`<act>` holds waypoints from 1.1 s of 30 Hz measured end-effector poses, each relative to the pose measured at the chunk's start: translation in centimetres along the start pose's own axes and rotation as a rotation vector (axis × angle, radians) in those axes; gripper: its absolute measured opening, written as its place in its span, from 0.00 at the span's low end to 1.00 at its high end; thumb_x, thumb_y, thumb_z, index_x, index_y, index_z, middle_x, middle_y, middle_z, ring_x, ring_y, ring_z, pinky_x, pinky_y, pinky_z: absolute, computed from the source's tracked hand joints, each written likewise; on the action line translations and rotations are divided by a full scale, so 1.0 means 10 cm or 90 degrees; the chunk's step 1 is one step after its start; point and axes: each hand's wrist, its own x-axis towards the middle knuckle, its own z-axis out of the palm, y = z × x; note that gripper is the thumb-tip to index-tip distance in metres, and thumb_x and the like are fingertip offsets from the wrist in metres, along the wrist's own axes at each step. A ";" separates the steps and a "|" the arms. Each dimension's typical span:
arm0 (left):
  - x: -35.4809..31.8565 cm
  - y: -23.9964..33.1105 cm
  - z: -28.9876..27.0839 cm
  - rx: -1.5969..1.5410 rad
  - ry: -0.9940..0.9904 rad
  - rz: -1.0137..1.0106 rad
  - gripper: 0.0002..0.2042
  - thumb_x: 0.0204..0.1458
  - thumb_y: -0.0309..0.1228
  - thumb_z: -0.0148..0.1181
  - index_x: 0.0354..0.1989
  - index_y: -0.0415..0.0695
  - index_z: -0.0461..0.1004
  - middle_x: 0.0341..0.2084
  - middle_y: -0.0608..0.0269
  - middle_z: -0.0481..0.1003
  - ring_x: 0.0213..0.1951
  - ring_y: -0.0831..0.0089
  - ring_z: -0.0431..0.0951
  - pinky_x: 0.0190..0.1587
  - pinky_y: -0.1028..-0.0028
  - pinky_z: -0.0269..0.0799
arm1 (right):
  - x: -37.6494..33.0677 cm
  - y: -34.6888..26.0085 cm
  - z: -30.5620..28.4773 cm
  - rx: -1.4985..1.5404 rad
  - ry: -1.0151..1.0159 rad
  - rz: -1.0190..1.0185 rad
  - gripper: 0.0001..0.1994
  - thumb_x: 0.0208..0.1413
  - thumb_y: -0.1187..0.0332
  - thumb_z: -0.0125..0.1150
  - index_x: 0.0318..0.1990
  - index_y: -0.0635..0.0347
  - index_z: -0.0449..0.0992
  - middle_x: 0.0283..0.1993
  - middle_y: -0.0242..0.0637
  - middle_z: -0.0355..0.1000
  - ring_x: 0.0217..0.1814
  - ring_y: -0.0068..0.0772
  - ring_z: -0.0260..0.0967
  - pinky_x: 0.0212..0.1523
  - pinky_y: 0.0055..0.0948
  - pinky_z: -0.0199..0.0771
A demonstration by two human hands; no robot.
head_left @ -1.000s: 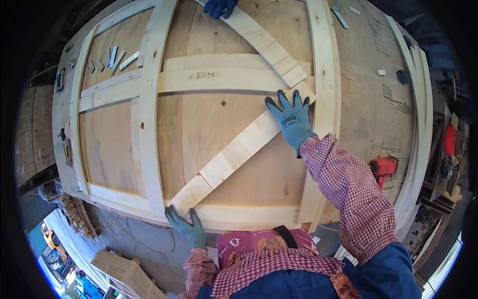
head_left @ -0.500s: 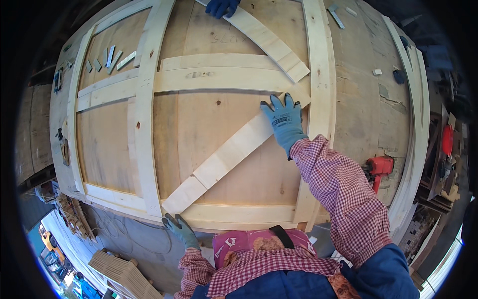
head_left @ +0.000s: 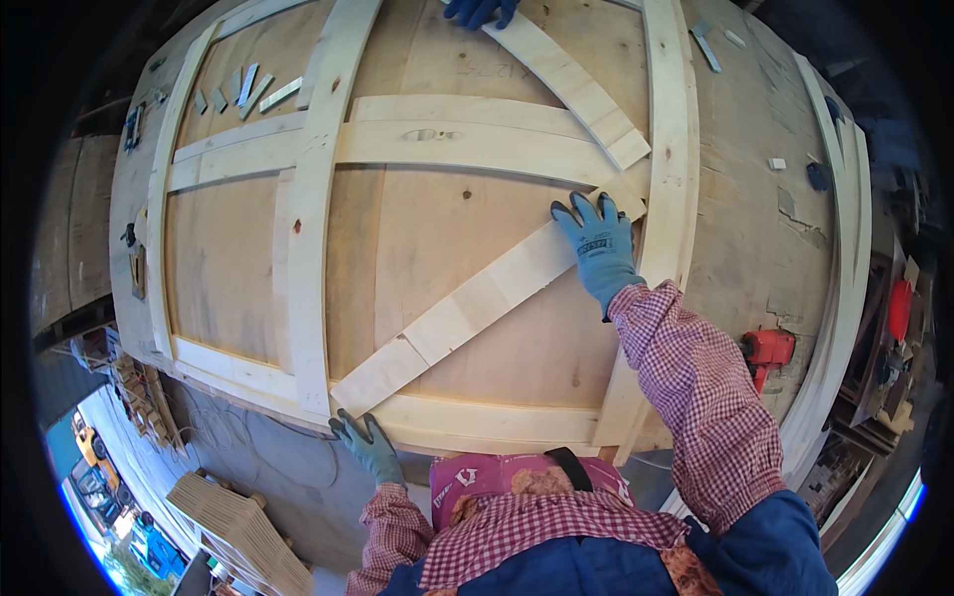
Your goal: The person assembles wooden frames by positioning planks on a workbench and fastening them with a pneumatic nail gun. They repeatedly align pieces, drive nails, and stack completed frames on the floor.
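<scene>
Compared with a second ago, we see the far diagonal board (head_left: 571, 74), under a co-worker's blue glove (head_left: 479, 10), shifted right, its near end now meeting the right-hand rail (head_left: 676, 149). Our near diagonal board (head_left: 462, 318) lies across the plywood panel (head_left: 447, 228), its long axis pointing from lower left to upper right; our right hand (head_left: 599, 248) rests open, palm down, on its upper end. Our left hand (head_left: 370, 447) is open at its lower end, though we cannot tell whether it touches.

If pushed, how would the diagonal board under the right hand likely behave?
The diagonal board would probably stay stiff, as it looks like straight wood. Being flat, it should slide rather than roll. The dark line across it near its left end may be a weak spot; its depth is unclear.
</scene>
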 end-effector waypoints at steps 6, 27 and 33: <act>0.00 -0.20 0.08 -0.023 0.066 0.042 0.28 0.57 0.31 0.57 0.66 0.43 0.58 0.66 0.37 0.51 0.68 0.45 0.51 0.67 0.58 0.50 | 0.12 0.04 0.11 -0.034 0.094 -0.082 0.26 0.51 0.73 0.50 0.59 0.36 0.66 0.60 0.34 0.63 0.60 0.47 0.60 0.51 0.46 0.68; 0.07 -0.50 0.01 -0.220 0.087 0.069 0.18 0.48 0.19 0.54 0.50 0.41 0.75 0.43 0.49 0.71 0.46 0.56 0.72 0.47 0.68 0.70 | 0.14 0.33 0.15 0.094 0.023 -0.197 0.46 0.38 0.77 0.66 0.69 0.45 0.53 0.70 0.39 0.53 0.70 0.48 0.51 0.70 0.42 0.50; 0.00 -0.60 0.16 -0.481 0.057 -0.079 0.20 0.51 0.14 0.49 0.53 0.37 0.74 0.47 0.62 0.63 0.42 0.74 0.68 0.40 0.77 0.68 | 0.16 0.04 0.08 -0.042 0.015 -0.142 0.32 0.54 0.75 0.45 0.68 0.39 0.55 0.68 0.37 0.55 0.64 0.53 0.57 0.59 0.47 0.67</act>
